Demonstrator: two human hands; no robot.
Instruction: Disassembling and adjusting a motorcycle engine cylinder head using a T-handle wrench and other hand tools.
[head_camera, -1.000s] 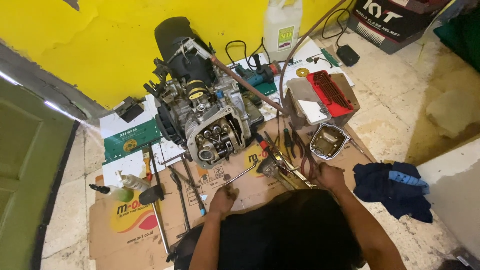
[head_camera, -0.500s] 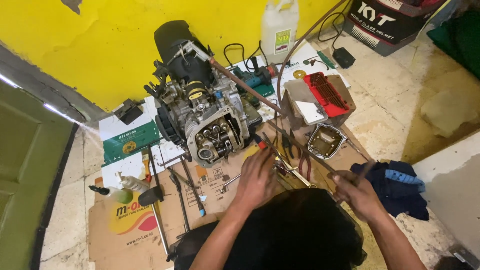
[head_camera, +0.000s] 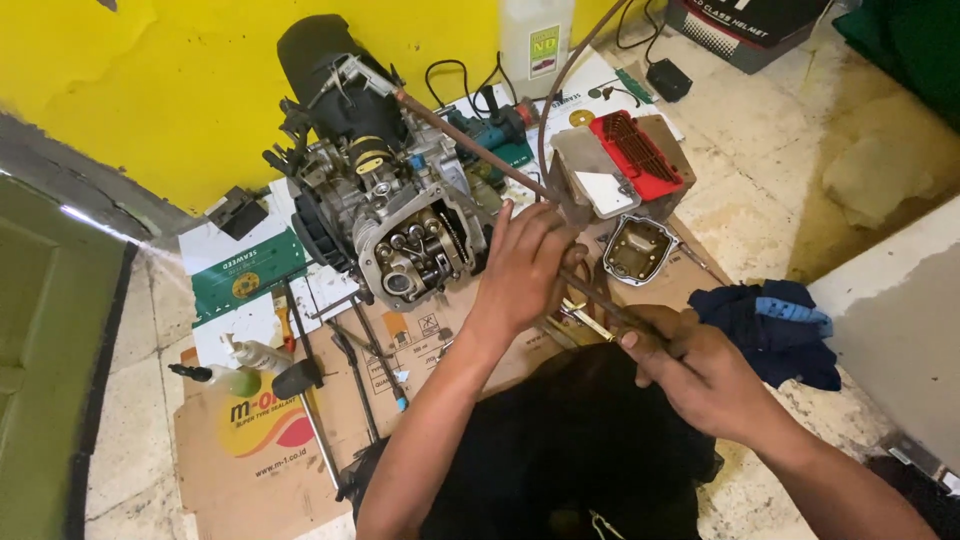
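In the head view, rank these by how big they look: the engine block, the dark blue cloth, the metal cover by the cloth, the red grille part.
1. engine block
2. dark blue cloth
3. red grille part and metal cover: they look alike in size, so no ranking between them.

**Rusty rod across the engine**

Long thin rod (head_camera: 480, 150), brown w/ rust, runs diagonally from engine (head_camera: 400, 225) top down to lower right. Near end in right hand (head_camera: 700, 375) grip; left hand (head_camera: 525, 265) rests over its middle, just beside engine's open valve side.
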